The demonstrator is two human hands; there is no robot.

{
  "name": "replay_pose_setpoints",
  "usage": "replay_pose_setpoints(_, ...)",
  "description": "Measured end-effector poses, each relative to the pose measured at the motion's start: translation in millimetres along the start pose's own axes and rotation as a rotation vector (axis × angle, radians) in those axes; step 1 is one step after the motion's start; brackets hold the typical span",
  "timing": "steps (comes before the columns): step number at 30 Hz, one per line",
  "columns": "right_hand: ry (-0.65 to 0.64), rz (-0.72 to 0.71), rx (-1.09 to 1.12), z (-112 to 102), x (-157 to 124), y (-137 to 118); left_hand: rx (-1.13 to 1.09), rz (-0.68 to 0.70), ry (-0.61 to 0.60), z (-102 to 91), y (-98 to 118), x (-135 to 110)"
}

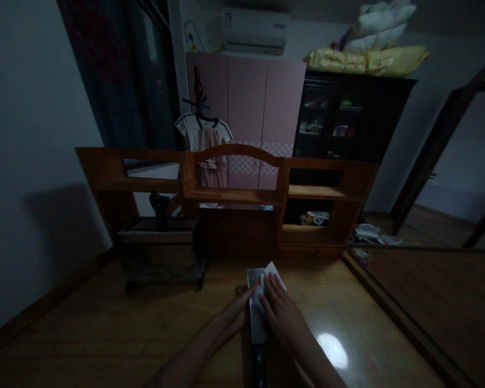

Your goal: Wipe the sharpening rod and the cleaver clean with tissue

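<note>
A black-handled cleaver (258, 331) lies over the wooden tabletop (178, 334). The left hand (238, 312) touches its left edge; the right hand (283, 313), fingers extended, covers white tissue (272, 268) against it. Whether either hand grips, I cannot tell. Beyond stands a wooden hutch (238, 195).

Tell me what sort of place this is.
Probably a room in a home, perhaps a bedroom: there are hanging clothes, a pink wardrobe and a wall-mounted air conditioner.
</note>
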State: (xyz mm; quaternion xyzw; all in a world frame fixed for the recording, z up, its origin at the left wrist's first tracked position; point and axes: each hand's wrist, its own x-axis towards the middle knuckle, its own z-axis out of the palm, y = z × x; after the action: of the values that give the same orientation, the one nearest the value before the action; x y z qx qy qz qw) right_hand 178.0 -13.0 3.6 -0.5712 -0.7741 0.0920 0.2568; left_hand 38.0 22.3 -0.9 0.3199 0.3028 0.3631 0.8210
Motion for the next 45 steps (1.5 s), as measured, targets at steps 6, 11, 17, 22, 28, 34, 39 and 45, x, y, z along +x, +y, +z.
replay_pose_setpoints(6, 0.049, 0.055, -0.026, 5.4, -4.3, 0.8, -0.136, -0.063, -0.081, -9.1, -3.6, 2.3)
replay_pose_setpoints(11, 0.037, 0.028, -0.101, 13.3, -37.2, -2.8, -0.126, -0.033, -0.097, -10.3, -3.9, 2.4)
replay_pose_setpoints(17, 0.057, -0.028, -0.121, 26.4, -76.1, 2.5, -0.121, -0.069, -0.198, -12.1, -3.1, 2.4)
replay_pose_setpoints(22, 0.016, -0.098, -0.151, 19.8, -88.6, 5.0, -0.108, -0.055, -0.150, -11.5, -4.1, 3.4)
replay_pose_setpoints(28, -0.063, -0.133, -0.199, 12.2, -89.3, 5.1, -0.120, -0.014, -0.070, -14.0, -7.7, 7.2)
replay_pose_setpoints(34, -0.052, -0.099, -0.170, 11.8, -93.8, 7.1, -0.092, 0.025, 0.059, -16.4, -12.9, 11.2)
replay_pose_setpoints(39, -0.061, -0.091, -0.173, 11.0, -98.0, 10.0, -0.028, -0.016, 0.144, -13.9, -12.1, 9.5)
replay_pose_setpoints(45, -0.124, -0.086, -0.199, 0.3, -99.1, 2.4, -0.033, -0.014, 0.089, -14.1, -10.0, 6.9)
